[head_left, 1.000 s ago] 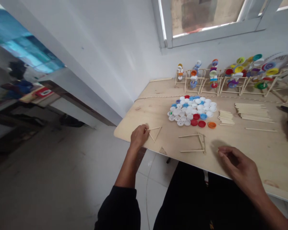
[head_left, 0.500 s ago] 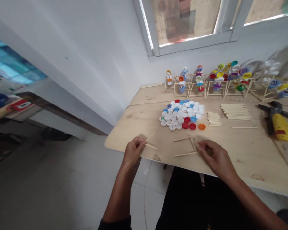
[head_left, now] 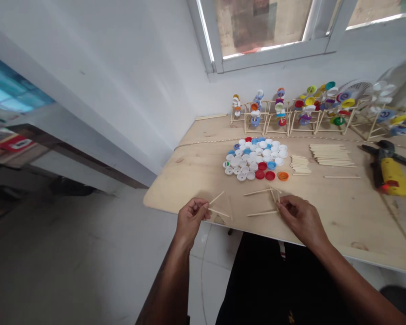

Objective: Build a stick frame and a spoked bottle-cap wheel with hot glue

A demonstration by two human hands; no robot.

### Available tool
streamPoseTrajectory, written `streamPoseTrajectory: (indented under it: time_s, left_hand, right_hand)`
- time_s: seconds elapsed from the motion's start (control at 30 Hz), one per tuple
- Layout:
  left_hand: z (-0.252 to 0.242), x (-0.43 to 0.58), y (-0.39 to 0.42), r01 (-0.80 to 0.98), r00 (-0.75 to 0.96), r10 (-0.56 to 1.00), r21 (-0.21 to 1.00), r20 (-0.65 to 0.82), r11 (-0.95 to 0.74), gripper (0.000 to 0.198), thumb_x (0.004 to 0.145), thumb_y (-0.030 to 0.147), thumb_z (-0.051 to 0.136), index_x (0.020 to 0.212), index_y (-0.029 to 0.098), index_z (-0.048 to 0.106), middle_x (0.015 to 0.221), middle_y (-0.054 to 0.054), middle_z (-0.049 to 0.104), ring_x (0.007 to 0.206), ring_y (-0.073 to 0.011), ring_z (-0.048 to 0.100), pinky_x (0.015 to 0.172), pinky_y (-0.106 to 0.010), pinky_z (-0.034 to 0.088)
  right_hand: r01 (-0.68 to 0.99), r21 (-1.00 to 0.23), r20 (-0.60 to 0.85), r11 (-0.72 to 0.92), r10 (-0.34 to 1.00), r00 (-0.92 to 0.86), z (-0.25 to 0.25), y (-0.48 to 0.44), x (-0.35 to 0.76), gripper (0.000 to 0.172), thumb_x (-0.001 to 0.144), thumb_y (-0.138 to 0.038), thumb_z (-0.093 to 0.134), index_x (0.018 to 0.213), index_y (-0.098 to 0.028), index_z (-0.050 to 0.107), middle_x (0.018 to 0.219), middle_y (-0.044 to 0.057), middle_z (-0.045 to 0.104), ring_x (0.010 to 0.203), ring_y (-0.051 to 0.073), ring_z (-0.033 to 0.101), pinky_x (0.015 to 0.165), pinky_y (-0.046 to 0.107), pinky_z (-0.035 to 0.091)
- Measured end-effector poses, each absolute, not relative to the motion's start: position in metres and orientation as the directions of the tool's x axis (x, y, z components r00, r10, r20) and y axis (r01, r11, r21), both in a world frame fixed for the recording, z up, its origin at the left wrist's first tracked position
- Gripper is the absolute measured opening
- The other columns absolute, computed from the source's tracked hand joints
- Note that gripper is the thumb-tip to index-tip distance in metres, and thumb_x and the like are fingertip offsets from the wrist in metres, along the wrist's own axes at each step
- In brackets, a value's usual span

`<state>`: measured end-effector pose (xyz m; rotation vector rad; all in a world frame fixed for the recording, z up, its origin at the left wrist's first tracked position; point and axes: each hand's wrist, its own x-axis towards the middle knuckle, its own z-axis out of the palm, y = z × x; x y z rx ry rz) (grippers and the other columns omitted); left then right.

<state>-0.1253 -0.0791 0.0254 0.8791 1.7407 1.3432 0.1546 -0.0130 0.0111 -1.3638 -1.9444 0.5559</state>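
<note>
Between its thumb and fingers, my left hand (head_left: 192, 219) pinches a V-shaped stick frame (head_left: 219, 212) made of thin wooden sticks, its arms spreading to the right. A faint thin line runs across its open end, too blurred to make out. My right hand (head_left: 301, 219) is closed at the right end of a second stick frame (head_left: 274, 194), which has two long sticks pointing left. Both frames are just above or on the wooden table (head_left: 176, 180) near its front edge; contact is hard to judge.
Beyond the hands lie many bottle caps (head_left: 253, 159), short sticks (head_left: 300, 164), longer sticks (head_left: 329, 155) and one single stick (head_left: 341, 177). A yellow glue gun (head_left: 395, 176) is at the right. Several stick stands with caps (head_left: 279, 113) line the back wall beneath a window (head_left: 264, 27).
My left hand has moved slightly right with its V-shaped frame, closer to the other frame. My right hand has stayed nearly in place, and the camera view has shifted a little.
</note>
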Motion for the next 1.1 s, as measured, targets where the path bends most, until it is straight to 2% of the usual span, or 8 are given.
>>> streamPoseTrajectory:
  time_s: [0.13, 0.43, 0.6, 0.7, 0.77, 0.93, 1.0, 1.1]
  left_hand:
    - [0.024, -0.115, -0.069, 0.069, -0.416, 0.897, 0.978, -0.152, 0.197, 0.024, 0.067, 0.036, 0.069, 0.076, 0.016, 0.059, 0.054, 0.004, 0.058, 0.048, -0.009, 0.052, 0.05, -0.02, 0.042]
    - [0.023, -0.075, -0.032, 0.166, -0.239, 0.962, 0.971, -0.129, 0.172, 0.019, 0.07, 0.034, 0.065, 0.076, 0.016, 0.061, 0.056, 0.003, 0.057, 0.05, -0.0097, 0.053, 0.051, -0.021, 0.042]
    - [0.02, -0.051, -0.015, 0.2, -0.133, 0.986, 0.971, -0.102, 0.128, 0.014, 0.073, 0.03, 0.063, 0.074, 0.016, 0.061, 0.056, 0.004, 0.057, 0.05, -0.0096, 0.053, 0.051, -0.021, 0.043]
    - [0.016, -0.043, -0.008, 0.273, -0.094, 0.993, 0.957, -0.072, 0.095, 0.013, 0.075, 0.029, 0.06, 0.073, 0.016, 0.06, 0.056, 0.004, 0.056, 0.05, -0.0096, 0.051, 0.05, -0.021, 0.041]
    - [0.014, -0.042, -0.006, 0.382, -0.089, 0.996, 0.922, -0.032, 0.064, 0.012, 0.076, 0.027, 0.058, 0.074, 0.016, 0.061, 0.059, 0.003, 0.057, 0.051, -0.01, 0.051, 0.051, -0.021, 0.041]
    - [0.013, -0.045, -0.012, 0.67, -0.116, 0.981, 0.742, 0.152, -0.036, 0.012, 0.081, 0.023, 0.054, 0.081, 0.018, 0.065, 0.083, -0.003, 0.065, 0.068, -0.0139, 0.059, 0.067, -0.028, 0.048]
    - [0.014, -0.043, -0.017, 0.676, -0.139, 0.964, 0.733, 0.226, -0.074, 0.016, 0.085, 0.023, 0.05, 0.083, 0.018, 0.066, 0.087, -0.005, 0.066, 0.078, -0.0165, 0.061, 0.075, -0.031, 0.049]
    - [0.02, -0.029, -0.033, 0.568, -0.206, 0.925, 0.809, 0.318, -0.151, 0.024, 0.092, 0.028, 0.044, 0.092, 0.018, 0.067, 0.093, -0.007, 0.067, 0.093, -0.0194, 0.062, 0.087, -0.034, 0.048]
  right_hand:
    - [0.638, -0.703, 0.297, 0.313, 0.945, -0.137, 0.009, -0.016, 0.167, 0.025, 0.081, -0.042, 0.053, 0.071, -0.022, 0.063, 0.06, 0.0, 0.064, 0.053, 0.015, 0.058, 0.054, 0.028, 0.044]
    - [0.608, -0.782, 0.191, 0.137, 0.981, 0.024, 0.0, -0.024, 0.209, 0.031, 0.079, -0.049, 0.057, 0.075, -0.02, 0.066, 0.07, 0.002, 0.067, 0.061, 0.016, 0.062, 0.06, 0.027, 0.048]
    - [0.603, -0.795, 0.166, 0.075, 0.981, 0.097, 0.0, -0.027, 0.228, 0.033, 0.078, -0.051, 0.058, 0.076, -0.019, 0.067, 0.069, 0.002, 0.067, 0.06, 0.016, 0.061, 0.056, 0.025, 0.047]
    - [0.611, -0.789, 0.163, 0.058, 0.979, 0.118, -0.003, -0.028, 0.236, 0.033, 0.078, -0.051, 0.059, 0.076, -0.019, 0.067, 0.067, 0.002, 0.066, 0.059, 0.016, 0.062, 0.055, 0.026, 0.047]
    - [0.621, -0.78, 0.188, 0.072, 0.975, 0.122, -0.005, -0.029, 0.24, 0.033, 0.079, -0.051, 0.059, 0.08, -0.02, 0.068, 0.073, 0.003, 0.07, 0.065, 0.019, 0.065, 0.06, 0.028, 0.05]
    - [0.651, -0.755, 0.24, 0.077, 0.957, 0.165, -0.001, -0.035, 0.247, 0.038, 0.08, -0.054, 0.056, 0.09, -0.02, 0.068, 0.09, 0.008, 0.072, 0.078, 0.023, 0.067, 0.073, 0.037, 0.052]
    - [0.627, -0.777, 0.241, 0.057, 0.947, 0.211, 0.004, -0.04, 0.248, 0.039, 0.081, -0.055, 0.055, 0.091, -0.019, 0.068, 0.093, 0.008, 0.071, 0.083, 0.024, 0.066, 0.075, 0.038, 0.052]
    - [0.545, -0.836, 0.269, 0.064, 0.914, 0.304, 0.016, -0.051, 0.245, 0.034, 0.085, -0.05, 0.051, 0.096, -0.021, 0.067, 0.1, 0.008, 0.07, 0.094, 0.024, 0.065, 0.082, 0.038, 0.051]
